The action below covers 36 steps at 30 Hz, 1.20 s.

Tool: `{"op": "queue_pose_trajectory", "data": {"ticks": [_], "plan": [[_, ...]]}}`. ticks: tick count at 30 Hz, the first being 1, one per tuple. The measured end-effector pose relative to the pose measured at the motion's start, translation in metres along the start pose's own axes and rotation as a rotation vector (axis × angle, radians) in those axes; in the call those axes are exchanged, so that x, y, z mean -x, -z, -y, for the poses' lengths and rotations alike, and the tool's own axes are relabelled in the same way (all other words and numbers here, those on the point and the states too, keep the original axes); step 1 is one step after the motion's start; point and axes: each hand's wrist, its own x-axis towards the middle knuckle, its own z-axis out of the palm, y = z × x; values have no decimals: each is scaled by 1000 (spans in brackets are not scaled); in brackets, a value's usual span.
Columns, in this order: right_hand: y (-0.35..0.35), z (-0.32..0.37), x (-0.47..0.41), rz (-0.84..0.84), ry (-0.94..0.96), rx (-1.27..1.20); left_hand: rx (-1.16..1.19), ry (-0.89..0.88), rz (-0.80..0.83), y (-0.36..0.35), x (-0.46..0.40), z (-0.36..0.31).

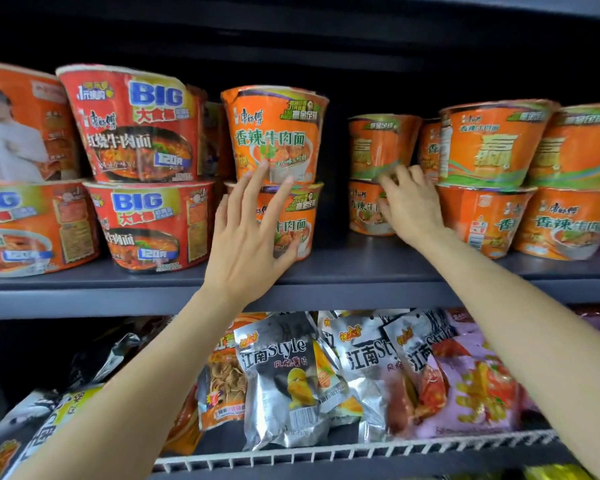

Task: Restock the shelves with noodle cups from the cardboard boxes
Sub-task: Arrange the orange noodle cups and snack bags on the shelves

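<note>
Noodle cups stand two high along the dark shelf [326, 271]. My left hand [250, 237] is spread, its straight fingers touching the front of an orange stack: the lower cup [297, 216] and the upper cup [278, 133]. My right hand [411, 206] reaches deeper, fingers against a set-back orange stack, where the upper cup [378, 143] sits on the lower cup [362, 209]. Whether those fingers curl round a cup is unclear. No cardboard box is in view.
Red "BIG" cups [136, 126] fill the left of the shelf, and more orange cups [492, 143] the right. A dark gap lies between the two stacks I touch. Below, snack bags [284, 375] lean behind a white wire rail [361, 452].
</note>
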Motion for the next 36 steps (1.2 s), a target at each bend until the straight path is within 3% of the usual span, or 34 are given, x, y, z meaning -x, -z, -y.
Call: {"op": "queue_pose_trajectory", "data": {"ticks": [4,8,14,19,23,30,33,36], "plan": [[-13,7,-24,5,-17,69,2,-2,1,-1,2,-1],[-13,11,-32,-85,-180,-244,19,-6,-7,0,1,0],[-4,-5,-8,-203,-67,-605,37,-6,-1,1,0,-1],[1,6,-15,-13,-87,-527,35,-3,9,1,0,-2],[-4,24,-24,-9,-162,-417,34,-4,15,2,0,-2],[-10,26,-29,-32,-224,-437,27,-9,20,2,1,-2],[-3,32,-34,-160,-253,-328,30,-14,12,2,1,-2],[0,40,-51,-313,-159,-236,33,-18,-3,1,2,-1]]}}
